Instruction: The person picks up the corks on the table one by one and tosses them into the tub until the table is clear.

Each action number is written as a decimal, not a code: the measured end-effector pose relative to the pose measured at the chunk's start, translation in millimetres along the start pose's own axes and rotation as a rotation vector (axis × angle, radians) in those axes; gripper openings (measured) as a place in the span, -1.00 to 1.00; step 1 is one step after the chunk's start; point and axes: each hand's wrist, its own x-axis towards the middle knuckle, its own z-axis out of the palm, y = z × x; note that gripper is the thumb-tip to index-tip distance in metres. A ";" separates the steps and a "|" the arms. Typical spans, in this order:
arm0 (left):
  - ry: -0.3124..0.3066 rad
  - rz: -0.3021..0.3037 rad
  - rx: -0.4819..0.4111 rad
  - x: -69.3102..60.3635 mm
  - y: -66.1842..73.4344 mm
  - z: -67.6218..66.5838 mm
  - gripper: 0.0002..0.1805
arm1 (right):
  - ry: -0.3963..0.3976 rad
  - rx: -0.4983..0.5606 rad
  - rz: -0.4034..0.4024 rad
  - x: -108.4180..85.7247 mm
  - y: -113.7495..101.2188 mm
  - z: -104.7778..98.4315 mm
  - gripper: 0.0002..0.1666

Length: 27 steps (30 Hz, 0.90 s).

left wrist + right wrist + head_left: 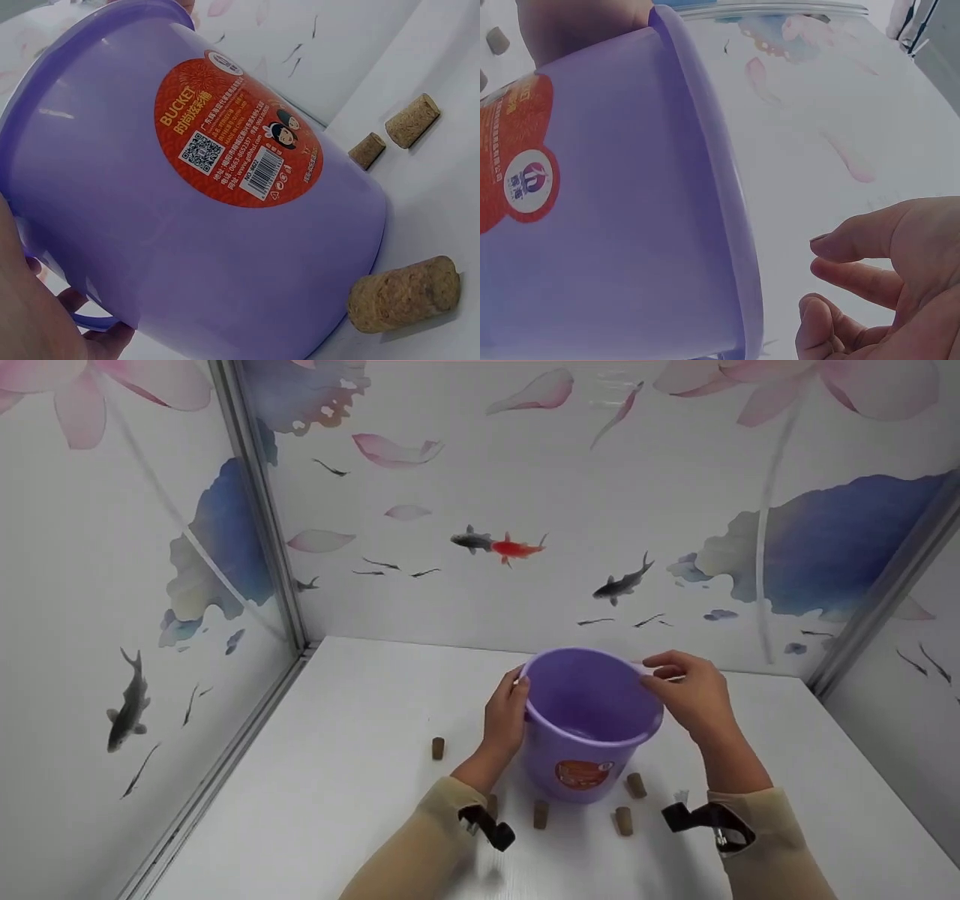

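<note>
A purple plastic bucket (536, 757) with a red label (240, 135) stands upright on the white table, its inside bare in the head view. My left hand (506, 720) holds its left side, thumb at the rim; in the left wrist view, the fingers lie by the handle (94, 323). Close to the right rim is my right hand (694, 697), fingers loosely bent. The right wrist view shows that hand (907, 277) apart from the bucket, with nothing between thumb and fingers. Near the base stand several corks, among them one cork (624, 821) in front and another (636, 785) to the right.
Farther left on the table (360, 697) stands a lone cork (438, 748). White panels painted with fish and petals enclose the back and sides, joined by a metal corner post (259, 502). My left forearm partly covers another cork (492, 804).
</note>
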 end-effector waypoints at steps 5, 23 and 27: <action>0.015 0.003 0.004 0.0 -1.2 0.9 -0.51 | -0.001 0.005 0.029 -4.0 6.1 -4.7 -0.51; -0.011 0.001 -0.004 -0.1 -2.4 0.8 -0.49 | 0.044 0.000 0.054 -15.1 26.0 -13.2 -0.53; -0.008 0.007 -0.016 0.1 -2.6 1.7 -0.50 | 0.039 -0.013 0.056 -16.6 30.8 -14.7 -0.51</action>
